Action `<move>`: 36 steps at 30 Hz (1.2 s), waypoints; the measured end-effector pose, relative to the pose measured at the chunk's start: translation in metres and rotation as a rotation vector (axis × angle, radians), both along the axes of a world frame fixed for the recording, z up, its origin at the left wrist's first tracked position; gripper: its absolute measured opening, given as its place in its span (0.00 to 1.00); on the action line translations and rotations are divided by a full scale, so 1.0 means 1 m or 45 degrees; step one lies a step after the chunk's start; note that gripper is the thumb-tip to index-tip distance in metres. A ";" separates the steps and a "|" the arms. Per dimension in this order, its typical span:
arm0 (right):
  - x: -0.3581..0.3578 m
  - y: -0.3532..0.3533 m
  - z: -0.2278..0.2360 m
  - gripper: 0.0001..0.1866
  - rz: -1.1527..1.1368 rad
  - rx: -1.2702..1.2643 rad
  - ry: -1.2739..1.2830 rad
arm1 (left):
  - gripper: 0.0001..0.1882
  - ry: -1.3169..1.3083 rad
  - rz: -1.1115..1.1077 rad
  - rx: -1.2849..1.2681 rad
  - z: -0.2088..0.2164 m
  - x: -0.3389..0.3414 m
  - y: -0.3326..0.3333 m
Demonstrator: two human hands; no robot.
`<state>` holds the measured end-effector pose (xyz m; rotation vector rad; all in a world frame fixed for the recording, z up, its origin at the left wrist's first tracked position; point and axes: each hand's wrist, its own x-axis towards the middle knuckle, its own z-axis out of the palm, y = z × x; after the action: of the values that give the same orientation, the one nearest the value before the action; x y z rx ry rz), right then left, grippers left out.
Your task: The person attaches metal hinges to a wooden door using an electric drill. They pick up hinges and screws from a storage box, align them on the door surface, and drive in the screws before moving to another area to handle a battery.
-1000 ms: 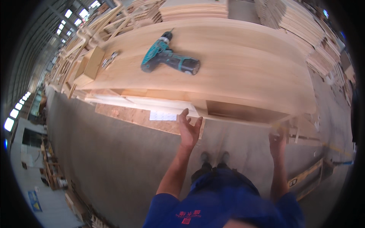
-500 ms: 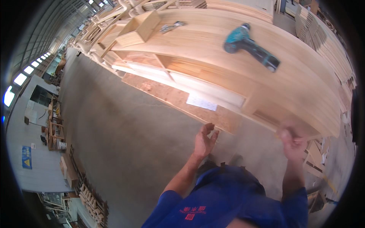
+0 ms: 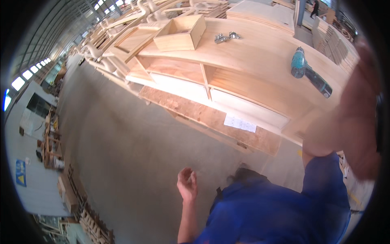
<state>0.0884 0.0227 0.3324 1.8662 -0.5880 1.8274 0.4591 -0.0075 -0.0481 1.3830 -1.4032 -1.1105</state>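
Observation:
My left hand (image 3: 187, 184) hangs over the grey floor, fingers loosely curled and the thumb apart, holding nothing that I can see. Raised close to the camera at the right edge, my right hand (image 3: 361, 69) is blurred, and its fingers cannot be made out. Before me lies a long pale wooden cabinet (image 3: 260, 53) with open compartments along its near side. A teal and black cordless drill (image 3: 300, 67) lies on its top, nearest my right arm. Farther left on the top are small shiny metal fittings (image 3: 221, 38) and an open wooden drawer box (image 3: 176, 42).
A reddish-brown board (image 3: 195, 109) runs below the cabinet's near side, with a printed paper sheet (image 3: 239, 123) on it. Stacked wooden panels (image 3: 264, 14) stand behind. Curved wooden parts (image 3: 95, 51) sit at the far left end. A person (image 3: 315, 8) stands in the far background.
My right hand has risen from the cabinet's near right corner up toward the camera. My left hand has moved left and down, away from the board's edge. The view has shifted.

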 end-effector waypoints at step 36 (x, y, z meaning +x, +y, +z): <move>0.266 -0.318 -0.177 0.23 1.034 1.443 -1.044 | 0.08 0.903 -0.840 0.197 0.182 0.092 -0.318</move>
<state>0.3544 -0.2949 0.1552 2.0387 -1.5679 3.3198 0.5512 -0.3251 0.1338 0.4856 -1.2544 -1.9281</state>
